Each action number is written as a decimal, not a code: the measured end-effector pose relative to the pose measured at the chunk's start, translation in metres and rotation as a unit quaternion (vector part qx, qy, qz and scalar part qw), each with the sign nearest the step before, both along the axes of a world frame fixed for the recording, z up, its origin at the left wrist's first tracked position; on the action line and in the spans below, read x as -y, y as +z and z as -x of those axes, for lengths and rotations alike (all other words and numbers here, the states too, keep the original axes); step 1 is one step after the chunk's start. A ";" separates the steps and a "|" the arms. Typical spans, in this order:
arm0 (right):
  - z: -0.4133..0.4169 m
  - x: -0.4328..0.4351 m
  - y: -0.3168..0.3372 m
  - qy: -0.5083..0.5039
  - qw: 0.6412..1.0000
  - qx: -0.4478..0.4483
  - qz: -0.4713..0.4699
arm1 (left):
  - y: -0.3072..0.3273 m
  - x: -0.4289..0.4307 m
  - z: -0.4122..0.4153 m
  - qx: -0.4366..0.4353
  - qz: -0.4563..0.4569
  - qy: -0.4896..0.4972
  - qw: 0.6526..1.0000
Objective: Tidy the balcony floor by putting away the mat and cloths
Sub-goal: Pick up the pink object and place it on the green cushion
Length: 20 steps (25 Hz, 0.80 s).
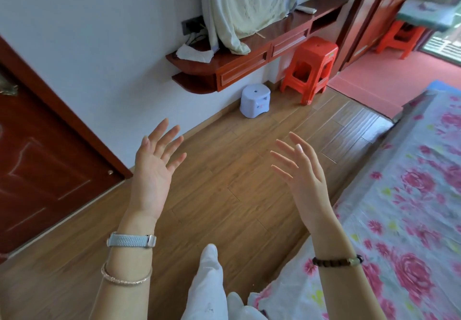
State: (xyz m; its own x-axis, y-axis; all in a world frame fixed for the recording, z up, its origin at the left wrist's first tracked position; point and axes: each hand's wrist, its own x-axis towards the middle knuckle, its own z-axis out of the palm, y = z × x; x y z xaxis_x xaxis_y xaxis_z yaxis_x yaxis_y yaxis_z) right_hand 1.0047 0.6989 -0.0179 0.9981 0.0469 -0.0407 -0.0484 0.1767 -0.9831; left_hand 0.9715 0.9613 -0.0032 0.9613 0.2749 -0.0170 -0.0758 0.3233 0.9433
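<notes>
Standing indoors beside the bed (411, 195), the person holds the left hand (152, 170) and right hand (304, 177) up, fingers wide, holding nothing. No mat or cloths show; the balcony (389, 75) lies far right, so the tidying seems not begun.

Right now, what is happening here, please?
A person stands in a bedroom, both hands raised and empty. The left hand and right hand are open with fingers spread above the wooden floor, touching nothing. The bed is at the right. Ahead, a doorway opens onto a red-floored area, maybe the balcony. A pale cloth hangs over the wall shelf. Nothing has been picked up yet.
</notes>
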 end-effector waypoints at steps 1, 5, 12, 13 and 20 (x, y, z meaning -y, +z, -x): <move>-0.009 0.004 -0.002 -0.017 1.000 0.002 -0.001 | -0.002 0.002 -0.019 0.001 -0.002 -0.016 1.000; -0.052 0.013 -0.001 -0.079 0.997 0.007 0.000 | -0.008 0.006 -0.093 0.002 -0.009 -0.069 0.998; -0.132 0.015 0.017 -0.187 0.982 0.026 0.009 | -0.007 0.015 -0.239 0.016 0.017 -0.190 0.981; -0.141 0.016 0.018 -0.200 0.979 0.032 0.009 | -0.006 0.019 -0.257 0.018 0.016 -0.206 0.978; -0.194 0.047 0.029 -0.287 0.956 0.061 0.002 | 0.011 0.060 -0.356 0.039 0.012 -0.310 0.950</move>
